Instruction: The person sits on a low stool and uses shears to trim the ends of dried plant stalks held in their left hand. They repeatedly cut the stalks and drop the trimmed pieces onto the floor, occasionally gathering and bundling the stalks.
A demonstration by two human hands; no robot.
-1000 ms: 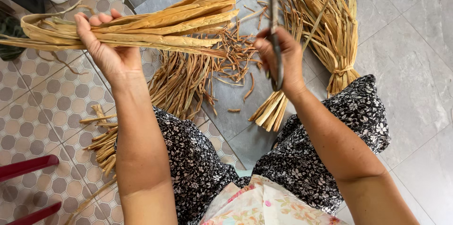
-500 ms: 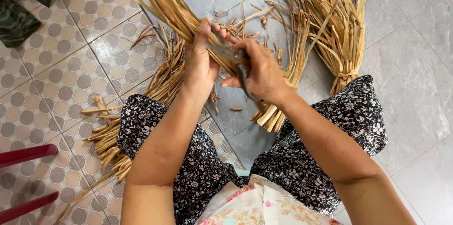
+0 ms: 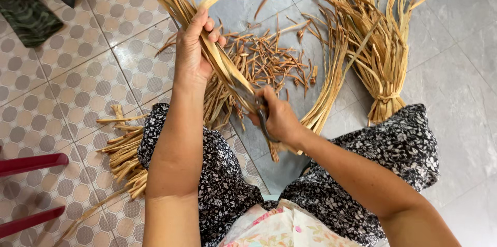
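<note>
Strips (image 3: 220,66) of dried leaf gripped in left hand (image 3: 192,53), slanting down-right toward right hand (image 3: 277,117); fingers there closed on scissors (image 3: 259,112) at strips' lower end, above floor (image 3: 455,29) trimmings (image 3: 269,58).

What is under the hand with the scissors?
Under the right hand lie scattered dry cut bits on the grey floor, plus a strip bundle's end. The scissors are mostly covered by fingers.

Home floor used as craft workspace. Patterned tiles (image 3: 77,66) meet plain grey tiles (image 3: 466,34). Tied bundle of dried leaf strips (image 3: 380,55), scattered trimmings (image 3: 269,58).
</note>
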